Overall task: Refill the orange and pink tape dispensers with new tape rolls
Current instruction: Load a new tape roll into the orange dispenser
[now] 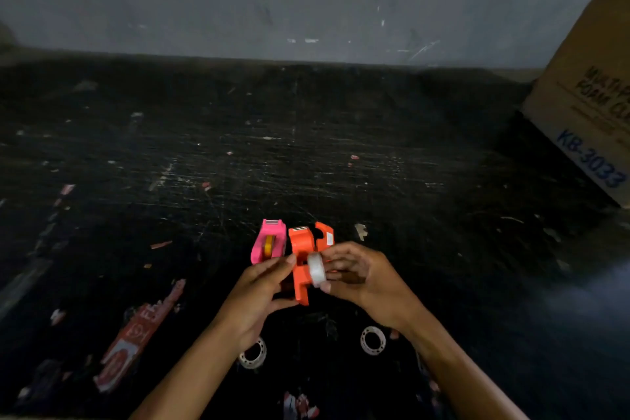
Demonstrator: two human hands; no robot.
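The orange tape dispenser (pixel 301 261) is lifted a little off the dark table, opened so that one side panel (pixel 325 235) sticks up at its far right. My left hand (pixel 260 293) grips the dispenser's near end from the left. My right hand (pixel 354 274) pinches a white tape roll (pixel 316 270) and presses it against the dispenser's right side. The pink tape dispenser (pixel 269 241) stands just left of the orange one, with a yellow-orange core showing in its slot. Two more clear tape rolls lie flat near me, one (pixel 253 354) partly under my left wrist, the other (pixel 373 340) beside my right wrist.
The black table (pixel 341 147) is scratched and dotted with paper scraps. A red and white label strip (pixel 136 334) lies at the left. A tilted cardboard box (pixel 589 85) printed KB-3033 leans at the far right. A grey wall (pixel 306 0) stands behind the table.
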